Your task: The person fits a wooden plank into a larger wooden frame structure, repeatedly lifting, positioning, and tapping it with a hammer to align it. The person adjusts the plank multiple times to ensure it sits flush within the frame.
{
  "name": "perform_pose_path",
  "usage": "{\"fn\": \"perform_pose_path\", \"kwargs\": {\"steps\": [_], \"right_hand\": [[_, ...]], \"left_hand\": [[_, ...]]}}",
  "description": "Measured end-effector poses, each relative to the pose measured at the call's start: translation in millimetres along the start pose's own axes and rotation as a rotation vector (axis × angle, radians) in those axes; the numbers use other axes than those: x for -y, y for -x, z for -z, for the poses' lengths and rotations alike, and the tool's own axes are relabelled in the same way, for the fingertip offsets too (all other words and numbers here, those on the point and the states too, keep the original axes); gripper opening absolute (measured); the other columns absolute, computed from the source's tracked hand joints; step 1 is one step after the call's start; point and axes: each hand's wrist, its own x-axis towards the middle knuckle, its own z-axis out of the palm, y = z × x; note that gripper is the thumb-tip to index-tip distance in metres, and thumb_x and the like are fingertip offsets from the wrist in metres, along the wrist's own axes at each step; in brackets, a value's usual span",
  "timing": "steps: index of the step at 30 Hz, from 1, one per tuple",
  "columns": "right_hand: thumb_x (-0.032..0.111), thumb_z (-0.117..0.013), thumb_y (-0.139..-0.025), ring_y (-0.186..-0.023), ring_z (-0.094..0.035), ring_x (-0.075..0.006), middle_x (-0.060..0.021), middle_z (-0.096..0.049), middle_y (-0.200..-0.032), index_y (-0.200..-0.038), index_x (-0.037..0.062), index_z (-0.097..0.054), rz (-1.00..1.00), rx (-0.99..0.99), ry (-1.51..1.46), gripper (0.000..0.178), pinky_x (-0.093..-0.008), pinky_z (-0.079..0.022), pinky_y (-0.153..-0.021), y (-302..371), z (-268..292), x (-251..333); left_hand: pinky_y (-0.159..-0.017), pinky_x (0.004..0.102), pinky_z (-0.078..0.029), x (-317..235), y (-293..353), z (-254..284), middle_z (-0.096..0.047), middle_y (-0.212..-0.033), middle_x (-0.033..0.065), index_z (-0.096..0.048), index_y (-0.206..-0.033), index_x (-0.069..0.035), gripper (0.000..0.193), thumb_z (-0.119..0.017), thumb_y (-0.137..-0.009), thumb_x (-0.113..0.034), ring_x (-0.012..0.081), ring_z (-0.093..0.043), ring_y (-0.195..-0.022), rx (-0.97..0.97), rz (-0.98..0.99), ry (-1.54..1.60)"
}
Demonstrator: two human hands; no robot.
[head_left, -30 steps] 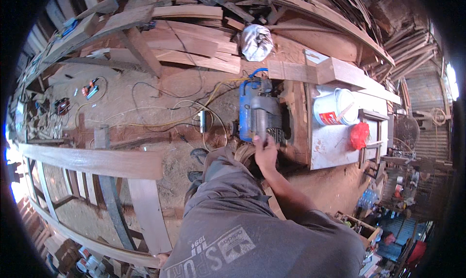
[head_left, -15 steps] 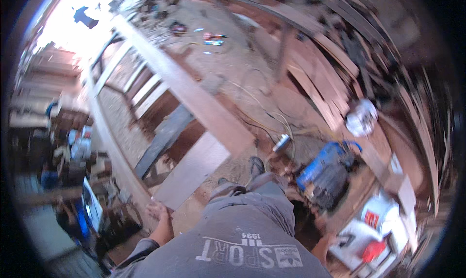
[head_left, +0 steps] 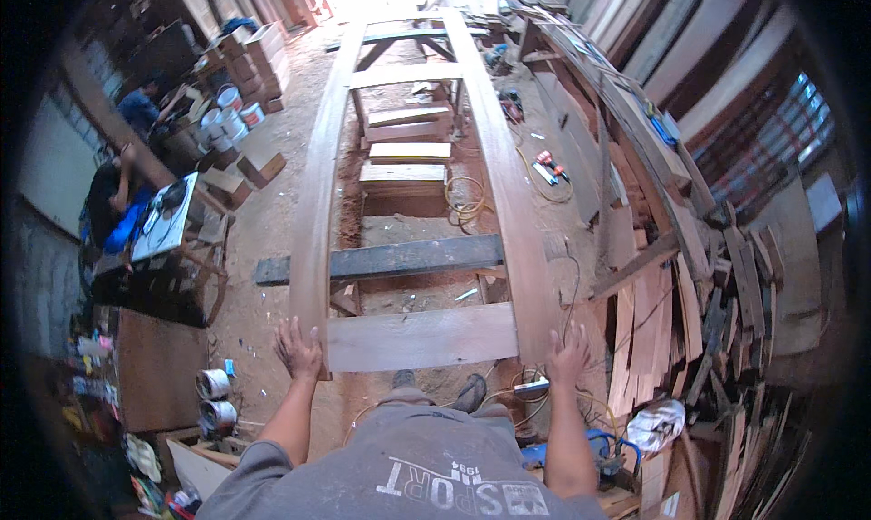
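A long wooden frame stretches away in front of me, with a left rail (head_left: 319, 184), a right rail (head_left: 508, 184) and a wide near crosspiece (head_left: 422, 337) joining them. My left hand (head_left: 299, 349) rests at the near end of the left rail, fingers spread. At the near end of the right rail is my right hand (head_left: 569, 357), its fingers apart too; whether it touches the wood I cannot tell. Below the rails lies a dark beam (head_left: 408, 259) running crosswise. Farther along, several pale boards (head_left: 404, 173) show between the rails.
Orange-and-black power tool (head_left: 550, 168) and cable lie right of the frame. Stacked planks (head_left: 644, 329) lean along the right side. On the left, two people (head_left: 109, 193) are near a white-topped table (head_left: 165, 219). White buckets (head_left: 231, 121) stand beyond. A blue machine (head_left: 594, 447) sits by my right arm.
My view has swung round, so the frame now runs straight ahead. My right hand has come from low at my side to the right rail's end. My left hand stays by the left rail.
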Motion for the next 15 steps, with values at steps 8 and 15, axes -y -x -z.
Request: {"fn": "perform_pose_path", "kwargs": {"steps": [8,15], "right_hand": [[0.077,-0.047,-0.098,-0.119,-0.066,-0.051,-0.0338,-0.07,-0.12,-0.131,0.0004,-0.067,-0.284,0.455,-0.082,0.086,-0.0561,-0.051,-0.102,-71.4,-33.4,46.9],[0.078,-0.042,-0.099,-0.12,-0.064,-0.052,-0.0358,-0.069,-0.12,-0.13,0.0023,-0.068,-0.298,0.511,-0.11,0.086,-0.0553,-0.049,-0.103,-68.3,-31.4,40.2]], "left_hand": [[-0.101,0.0554,-0.052,17.3,-34.5,11.9,-0.067,-0.133,0.0284,-0.052,-0.147,-0.007,0.085,-0.054,-0.096,-0.075,0.0488,-0.065,-0.121,0.387,0.441,0.145],[-0.098,0.0591,-0.052,16.2,-17.1,3.0,-0.069,-0.126,0.0287,-0.055,-0.136,-0.004,0.086,-0.049,-0.095,-0.08,0.0507,-0.066,-0.117,0.383,0.487,0.07]]}}
